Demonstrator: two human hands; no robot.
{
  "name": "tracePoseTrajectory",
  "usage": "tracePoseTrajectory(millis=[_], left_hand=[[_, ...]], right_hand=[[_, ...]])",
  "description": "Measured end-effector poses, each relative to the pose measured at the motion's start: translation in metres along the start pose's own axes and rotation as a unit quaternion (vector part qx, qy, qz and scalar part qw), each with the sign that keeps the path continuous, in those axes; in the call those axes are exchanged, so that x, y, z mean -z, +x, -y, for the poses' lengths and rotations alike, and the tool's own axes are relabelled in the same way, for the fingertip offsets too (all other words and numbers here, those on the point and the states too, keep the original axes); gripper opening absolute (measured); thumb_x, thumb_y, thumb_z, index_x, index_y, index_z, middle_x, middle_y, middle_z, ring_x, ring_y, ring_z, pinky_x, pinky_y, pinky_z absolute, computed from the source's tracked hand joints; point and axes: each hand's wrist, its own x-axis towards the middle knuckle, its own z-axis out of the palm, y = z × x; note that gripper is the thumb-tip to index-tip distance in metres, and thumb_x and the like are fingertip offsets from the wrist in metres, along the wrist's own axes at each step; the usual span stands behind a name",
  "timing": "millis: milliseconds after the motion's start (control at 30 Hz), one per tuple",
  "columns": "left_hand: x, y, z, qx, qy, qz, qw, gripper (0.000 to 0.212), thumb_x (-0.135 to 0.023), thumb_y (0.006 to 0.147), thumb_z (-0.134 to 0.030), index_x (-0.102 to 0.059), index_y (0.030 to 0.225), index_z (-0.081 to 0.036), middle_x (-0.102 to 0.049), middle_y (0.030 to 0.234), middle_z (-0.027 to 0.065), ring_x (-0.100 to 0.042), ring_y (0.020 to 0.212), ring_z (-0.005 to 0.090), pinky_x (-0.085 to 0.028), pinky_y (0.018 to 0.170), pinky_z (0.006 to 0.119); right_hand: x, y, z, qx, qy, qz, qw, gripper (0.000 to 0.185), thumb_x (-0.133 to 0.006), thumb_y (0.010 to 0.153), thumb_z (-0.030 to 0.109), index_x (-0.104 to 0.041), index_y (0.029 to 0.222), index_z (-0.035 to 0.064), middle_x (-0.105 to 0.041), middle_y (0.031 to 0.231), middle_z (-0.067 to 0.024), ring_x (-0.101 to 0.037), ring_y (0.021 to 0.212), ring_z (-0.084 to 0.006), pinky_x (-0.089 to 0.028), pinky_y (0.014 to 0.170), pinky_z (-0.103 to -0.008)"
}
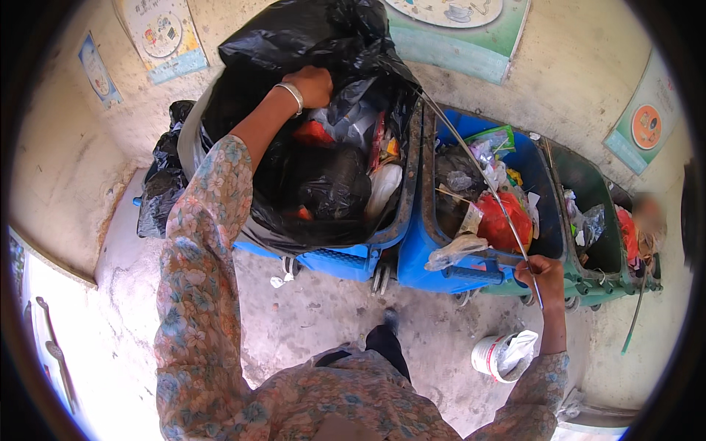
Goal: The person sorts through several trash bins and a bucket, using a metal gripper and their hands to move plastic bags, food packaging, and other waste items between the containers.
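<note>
My left hand (312,87), with a bracelet at the wrist, is closed on a black plastic bag (309,33) that lines and overhangs the leftmost blue wheeled bin. Inside the bag lie a knotted black bag (331,187), a white bag (384,188) and red wrappers. Over the second blue bin (411,259), my right hand (543,275) grips a thin metal rod (485,179) near its lower end. The rod slants up to the left, and its far end meets the black bag. A red plastic bag (503,220) and mixed rubbish fill the second bin.
Green bins (593,220) stand further right, holding rubbish. A white bucket (485,355) with a white bag in it sits on the floor at lower right. Black bags (165,187) hang at the left bin's far side. Posters (458,44) cover the wall behind.
</note>
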Motion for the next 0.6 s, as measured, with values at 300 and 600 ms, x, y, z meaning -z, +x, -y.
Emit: tracePoseTrajectory(millis=[300, 600], left_hand=[[-0.118, 0.118, 0.046, 0.147, -0.045, -0.013, 0.988, 0.069, -0.072, 0.068, -0.039, -0.053, 0.124, -0.003, -0.055, 0.123, 0.0182, -0.054, 0.113, 0.0315, -0.044, 0.096, 0.034], [-0.116, 0.138, 0.034, 0.186, -0.062, 0.007, 0.980, 0.041, -0.074, 0.064, -0.028, -0.067, 0.099, -0.008, -0.063, 0.109, 0.0150, -0.062, 0.099, 0.0325, -0.050, 0.085, 0.038]], right_hand=[[0.011, 0.107, 0.014, 0.043, -0.005, 0.034, 0.998, 0.011, -0.070, 0.064, -0.004, -0.066, 0.074, -0.0013, -0.060, 0.059, -0.0032, -0.053, 0.053, -0.0056, -0.042, 0.050, -0.0212], [0.028, 0.137, 0.004, 0.031, -0.028, 0.066, 0.997, 0.011, -0.068, 0.064, -0.004, -0.065, 0.074, -0.0010, -0.059, 0.058, -0.0030, -0.055, 0.054, -0.0047, -0.042, 0.049, -0.0202]])
